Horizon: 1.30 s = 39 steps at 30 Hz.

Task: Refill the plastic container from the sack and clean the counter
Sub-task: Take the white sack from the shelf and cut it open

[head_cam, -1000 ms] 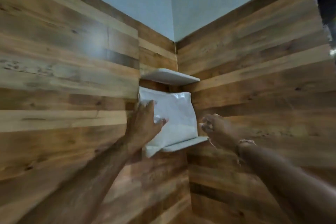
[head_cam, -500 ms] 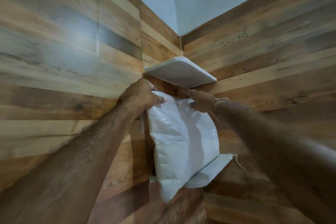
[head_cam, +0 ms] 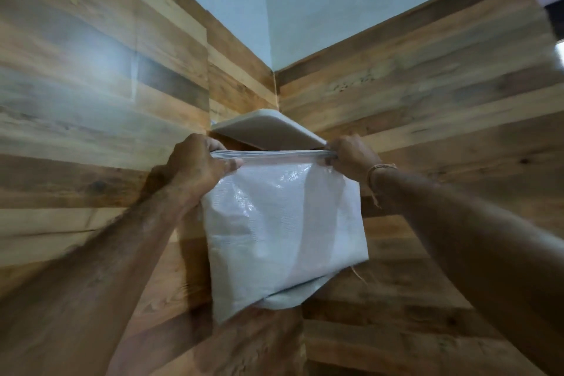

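My left hand is closed on the top left corner of the white sack, with the fingers folded over its rolled edge. The sack hangs below and between my 2 hands, in front of the wooden wall corner and just under the white corner shelf. My right hand is gripping the top right corner, and a thin thread bracelet sits on that wrist.

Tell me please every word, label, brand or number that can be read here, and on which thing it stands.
None can be read. The white sack, held at its top corners by the left hand and the right hand, shows a plain woven face. The corner shelf and the wood wall carry no print.
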Tool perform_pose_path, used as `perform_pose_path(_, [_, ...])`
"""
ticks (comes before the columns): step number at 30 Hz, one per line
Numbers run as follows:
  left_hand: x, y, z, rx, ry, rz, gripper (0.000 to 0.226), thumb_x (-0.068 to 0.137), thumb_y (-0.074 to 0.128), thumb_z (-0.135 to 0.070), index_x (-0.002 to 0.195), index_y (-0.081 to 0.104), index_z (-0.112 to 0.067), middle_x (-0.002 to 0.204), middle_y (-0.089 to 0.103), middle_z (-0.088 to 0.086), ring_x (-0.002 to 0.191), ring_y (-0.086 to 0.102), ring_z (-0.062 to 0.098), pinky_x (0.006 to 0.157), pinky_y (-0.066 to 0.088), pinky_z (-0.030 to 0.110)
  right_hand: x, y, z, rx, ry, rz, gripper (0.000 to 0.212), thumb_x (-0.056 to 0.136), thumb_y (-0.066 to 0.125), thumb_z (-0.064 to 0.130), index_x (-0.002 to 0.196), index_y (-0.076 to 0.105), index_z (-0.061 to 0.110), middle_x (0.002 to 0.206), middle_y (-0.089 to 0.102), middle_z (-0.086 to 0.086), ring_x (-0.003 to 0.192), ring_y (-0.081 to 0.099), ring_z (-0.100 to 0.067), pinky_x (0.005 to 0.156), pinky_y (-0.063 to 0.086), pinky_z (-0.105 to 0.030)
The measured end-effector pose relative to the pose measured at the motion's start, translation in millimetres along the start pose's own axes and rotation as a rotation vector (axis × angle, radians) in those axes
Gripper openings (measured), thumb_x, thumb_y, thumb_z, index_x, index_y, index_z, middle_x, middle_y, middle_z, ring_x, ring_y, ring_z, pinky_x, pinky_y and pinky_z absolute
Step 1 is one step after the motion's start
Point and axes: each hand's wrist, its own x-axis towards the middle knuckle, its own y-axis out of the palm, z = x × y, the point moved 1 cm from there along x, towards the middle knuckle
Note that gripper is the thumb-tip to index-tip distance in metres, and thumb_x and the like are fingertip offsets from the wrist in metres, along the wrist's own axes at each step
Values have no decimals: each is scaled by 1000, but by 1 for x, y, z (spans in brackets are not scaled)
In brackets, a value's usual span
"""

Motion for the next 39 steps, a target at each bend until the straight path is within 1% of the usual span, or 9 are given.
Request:
perform_pose_path(4, [-27, -13, -40, -22, 25, -5, 27, 77, 86, -47, 83, 75, -23, 75, 71, -11, 75, 67, 14, 64, 46, 30, -34, -63, -22, 5, 28, 2, 26, 88, 72, 32, 67, 63, 18, 75, 62, -4, 74, 58, -28, 58, 38, -30])
perform_pose_path(9, [-97, -20, -112, -43, 25, 58, 28, 76, 87, -45, 77, 73, -20, 69, 71, -9, 70, 69, 15, 62, 47, 29, -118, -126, -66, 33, 114, 30, 46, 87, 73, 32, 52, 45, 21, 60, 49, 1, 65, 49, -26, 48, 26, -27])
perform_pose_path(18, [-322, -13, -207, 6, -87, 289, 32, 74, 88, -44, 70, 67, -20, 69, 70, -12, 70, 67, 14, 64, 49, 32, -362, -167, -159, 234, 323, 202, 39, 83, 75, 45, 67, 62, 12, 69, 65, -6, 71, 60, -31, 57, 38, -33])
perform_pose_path(23, [-472, -8, -217, 54, -127, 516, 32, 71, 82, -52, 71, 67, -24, 62, 68, -8, 64, 66, 16, 62, 51, 36, -523, -163, -190, 279, 414, 375, 47, 84, 77, 39, 54, 49, 16, 69, 65, -16, 65, 51, -25, 58, 32, -32])
perform_pose_path(28, [-608, -3, -213, 127, -168, 686, 34, 70, 85, -48, 66, 63, -22, 59, 63, -5, 60, 63, 17, 56, 48, 33, -654, -152, -203, 284, 599, 635, 34, 81, 80, 36, 64, 66, 9, 75, 71, -19, 79, 72, -29, 62, 43, -33])
perform_pose_path(33, [-715, -5, -229, 209, -346, 765, 38, 71, 91, -42, 62, 61, -21, 56, 61, -10, 56, 60, 12, 53, 41, 29, -742, -155, -213, 238, 642, 811, 49, 83, 80, 37, 51, 49, 16, 72, 62, -11, 70, 55, -29, 65, 34, -30])
perform_pose_path(36, [-754, -3, -236, 160, -430, 806, 33, 74, 89, -44, 63, 64, -25, 57, 62, -13, 57, 60, 8, 52, 38, 27, -769, -161, -221, 183, 639, 837, 35, 81, 81, 37, 66, 68, 8, 81, 73, -15, 81, 68, -38, 71, 47, -32])
perform_pose_path(38, [-765, -1, -241, 149, -414, 803, 33, 75, 87, -48, 66, 64, -25, 60, 64, -14, 58, 61, 8, 52, 38, 26, -776, -166, -226, 142, 619, 816, 33, 83, 80, 35, 67, 68, 8, 82, 73, -17, 85, 68, -40, 82, 52, -38])
perform_pose_path(39, [-767, 1, -245, 147, -388, 802, 35, 75, 86, -50, 65, 63, -25, 59, 63, -14, 56, 59, 7, 51, 36, 25, -778, -169, -229, 127, 614, 806, 35, 83, 80, 33, 61, 64, 10, 80, 72, -16, 81, 67, -39, 77, 50, -36])
